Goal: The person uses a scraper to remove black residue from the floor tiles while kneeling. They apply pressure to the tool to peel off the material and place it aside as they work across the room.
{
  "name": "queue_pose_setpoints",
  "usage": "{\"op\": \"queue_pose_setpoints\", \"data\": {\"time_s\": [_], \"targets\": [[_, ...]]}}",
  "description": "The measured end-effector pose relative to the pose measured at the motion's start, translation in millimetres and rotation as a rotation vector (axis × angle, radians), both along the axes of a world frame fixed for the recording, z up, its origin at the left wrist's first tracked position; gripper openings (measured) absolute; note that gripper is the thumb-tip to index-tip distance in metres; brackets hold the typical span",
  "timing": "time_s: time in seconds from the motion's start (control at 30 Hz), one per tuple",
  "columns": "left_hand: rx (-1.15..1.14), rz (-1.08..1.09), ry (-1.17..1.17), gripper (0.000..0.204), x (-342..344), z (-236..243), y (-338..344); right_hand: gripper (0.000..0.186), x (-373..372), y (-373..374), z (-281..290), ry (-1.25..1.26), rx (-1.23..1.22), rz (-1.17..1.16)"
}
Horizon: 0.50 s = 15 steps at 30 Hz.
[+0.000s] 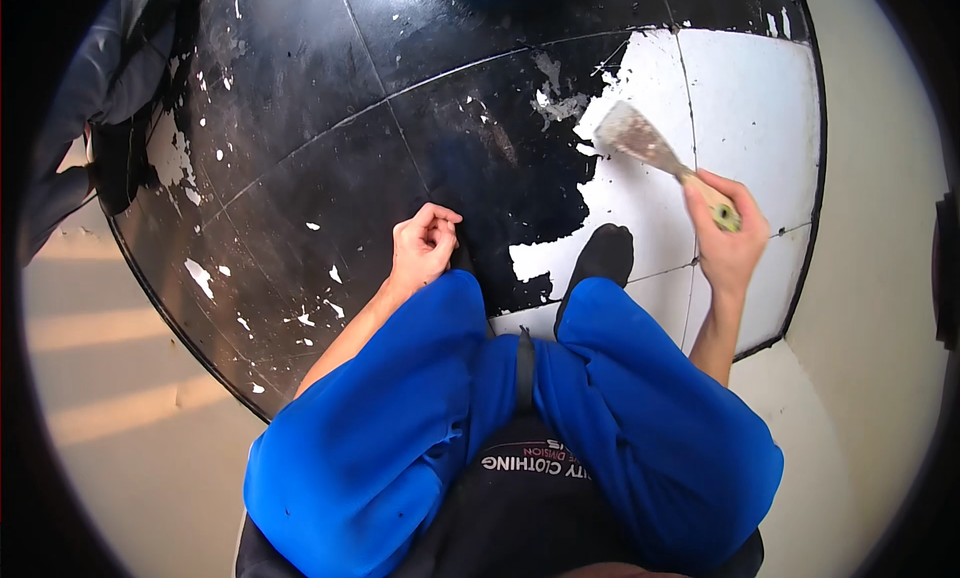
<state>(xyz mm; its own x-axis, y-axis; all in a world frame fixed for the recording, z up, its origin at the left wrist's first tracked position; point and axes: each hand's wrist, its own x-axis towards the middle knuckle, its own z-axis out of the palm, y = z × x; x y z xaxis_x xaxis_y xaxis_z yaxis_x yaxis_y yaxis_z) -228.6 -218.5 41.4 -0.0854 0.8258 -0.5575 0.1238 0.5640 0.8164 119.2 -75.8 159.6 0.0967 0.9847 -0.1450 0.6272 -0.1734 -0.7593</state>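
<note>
My right hand (727, 228) is closed round the pale handle of a putty knife (640, 140). The knife's broad, smeared blade points up and to the left, over the ragged border between black coating (530, 183) and bare white floor tile (750, 108). Whether the blade touches the floor cannot be told. By my left knee, my left hand (427, 240) is held with its fingers curled into a loose fist, and nothing shows in it.
My bent legs in blue trousers (380, 418) take up the lower middle, with a dark sock (604, 256) on the white tile. Another person's dark clothing (120, 68) is at the upper left. Pale walls (860, 178) curve round the floor, and white flakes (200, 278) dot the black area.
</note>
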Motion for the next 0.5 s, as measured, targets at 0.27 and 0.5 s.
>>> {"op": "queue_pose_setpoints", "data": {"time_s": [0.27,0.5], "targets": [[0.139,0.058,0.097,0.009,6.7,-8.9,-5.8,0.021,-11.7,4.7,-20.1,-0.013,-0.050,0.053],[0.138,0.079,0.051,0.009,14.6,-7.5,3.0,0.018,-15.5,-3.5,-28.0,0.036,0.031,0.011]]}}
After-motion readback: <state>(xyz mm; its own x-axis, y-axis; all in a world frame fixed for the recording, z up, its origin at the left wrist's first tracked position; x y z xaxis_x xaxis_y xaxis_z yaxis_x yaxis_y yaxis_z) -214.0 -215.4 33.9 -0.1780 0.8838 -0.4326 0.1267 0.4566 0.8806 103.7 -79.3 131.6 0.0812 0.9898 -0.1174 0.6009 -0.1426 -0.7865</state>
